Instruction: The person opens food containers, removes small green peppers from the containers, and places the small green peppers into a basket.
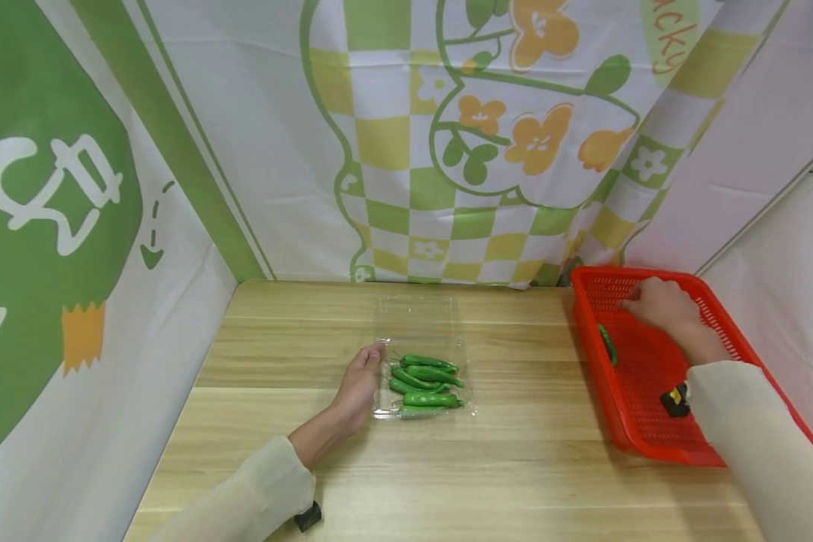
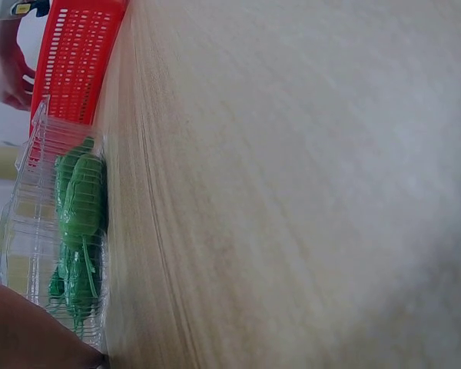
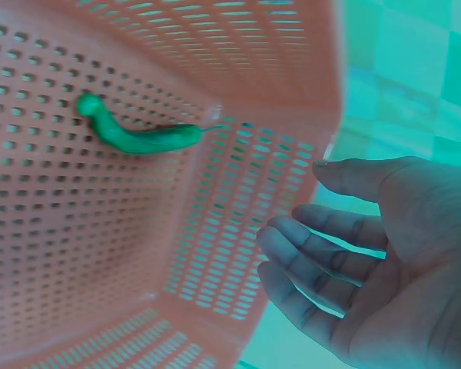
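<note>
Several green chili peppers [image 1: 425, 382] lie side by side in a clear plastic clamshell box [image 1: 470, 406], its lid folded back. My left hand [image 1: 360, 382] holds the box by its left edge, near the hinge. In the left wrist view, part of that hand [image 2: 27, 334] covers one end of the box. My right hand [image 1: 665, 307] hovers over the far part of a red perforated basket [image 1: 599, 391]. The right wrist view shows its fingers apart and loosely bent, with nothing held. One curved green chili pepper [image 3: 142, 138] lies on the basket floor, apart from this hand.
The basket stands at the right of the wooden table [image 1: 515, 467], its raised rim around the pepper. A patterned curtain [image 1: 474, 165] hangs along the table's back edge. White and green cloth [image 1: 176, 248] closes off the left side.
</note>
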### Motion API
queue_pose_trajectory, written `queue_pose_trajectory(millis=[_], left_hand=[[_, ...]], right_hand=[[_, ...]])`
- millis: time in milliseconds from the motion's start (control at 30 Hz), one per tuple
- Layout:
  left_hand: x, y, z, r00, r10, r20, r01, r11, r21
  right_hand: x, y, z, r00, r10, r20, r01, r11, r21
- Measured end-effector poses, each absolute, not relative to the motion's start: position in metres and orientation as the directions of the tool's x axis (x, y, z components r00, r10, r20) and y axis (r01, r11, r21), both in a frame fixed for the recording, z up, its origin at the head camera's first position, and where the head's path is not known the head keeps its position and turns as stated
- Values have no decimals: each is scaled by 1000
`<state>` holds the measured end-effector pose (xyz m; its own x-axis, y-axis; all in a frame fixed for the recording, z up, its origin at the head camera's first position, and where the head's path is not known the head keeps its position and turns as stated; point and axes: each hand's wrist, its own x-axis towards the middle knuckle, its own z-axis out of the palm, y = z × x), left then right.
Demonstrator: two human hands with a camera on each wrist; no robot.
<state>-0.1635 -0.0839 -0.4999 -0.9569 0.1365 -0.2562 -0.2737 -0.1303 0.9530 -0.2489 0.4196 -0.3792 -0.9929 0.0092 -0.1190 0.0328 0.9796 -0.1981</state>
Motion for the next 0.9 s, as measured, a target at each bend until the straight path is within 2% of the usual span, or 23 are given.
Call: queue_pose_trajectory(millis=[367,900], left_hand=[[-164,-84,-501,-959,125,-254,-269,-129,954],[-164,-84,-500,-959,121,-257,-271,-117,956]], right_hand=[[-248,387,-360,-999,-32,-12,-29,980,-199],[-237,315,-349,-988,-145,56,-152,976,-156]])
